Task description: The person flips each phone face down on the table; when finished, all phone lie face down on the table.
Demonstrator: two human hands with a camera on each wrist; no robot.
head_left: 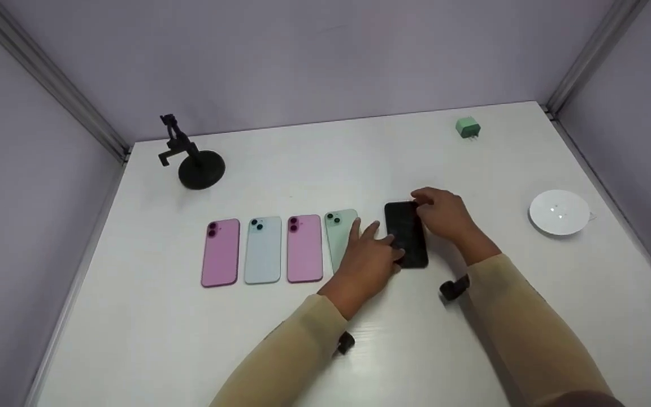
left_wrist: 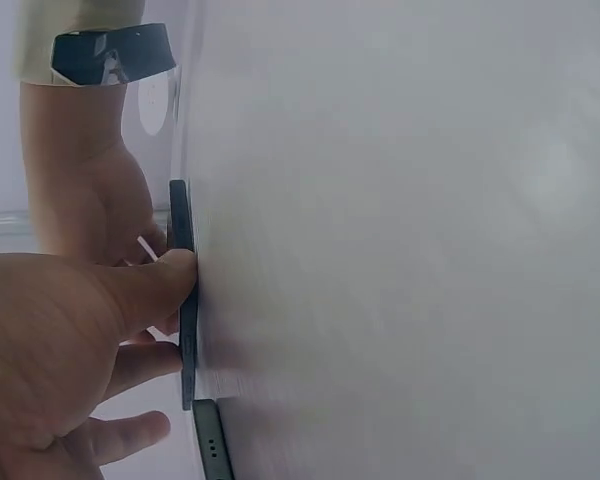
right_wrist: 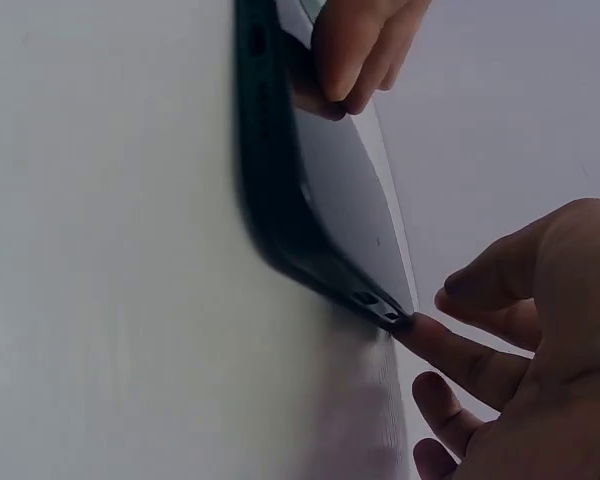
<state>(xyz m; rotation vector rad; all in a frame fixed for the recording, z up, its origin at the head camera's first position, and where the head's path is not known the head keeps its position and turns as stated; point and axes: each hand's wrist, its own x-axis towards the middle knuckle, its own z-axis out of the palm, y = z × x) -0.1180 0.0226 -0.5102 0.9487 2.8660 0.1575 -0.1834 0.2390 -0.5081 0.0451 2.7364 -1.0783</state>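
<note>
A black smartphone (head_left: 406, 234) lies screen up on the white table, at the right end of a row of phones. My left hand (head_left: 368, 257) reaches over the green phone (head_left: 334, 232) and rests its thumb and nearby fingertips on the black phone's left side, its other fingers spread. In the left wrist view, the thumb (left_wrist: 165, 280) touches the phone's edge (left_wrist: 188, 350). My right hand (head_left: 444, 215) is at the upper right corner, fingers bent. One fingertip (right_wrist: 420, 330) touches the phone's edge in the right wrist view; no grip around the phone shows.
Left of the green phone lie a pink phone (head_left: 305, 249), a pale blue phone (head_left: 263, 250) and another pink phone (head_left: 221, 253), all back up. A black phone stand (head_left: 201, 169) is at the back left. Right are a green charger plug (head_left: 467, 127) and a round white disc (head_left: 559, 212).
</note>
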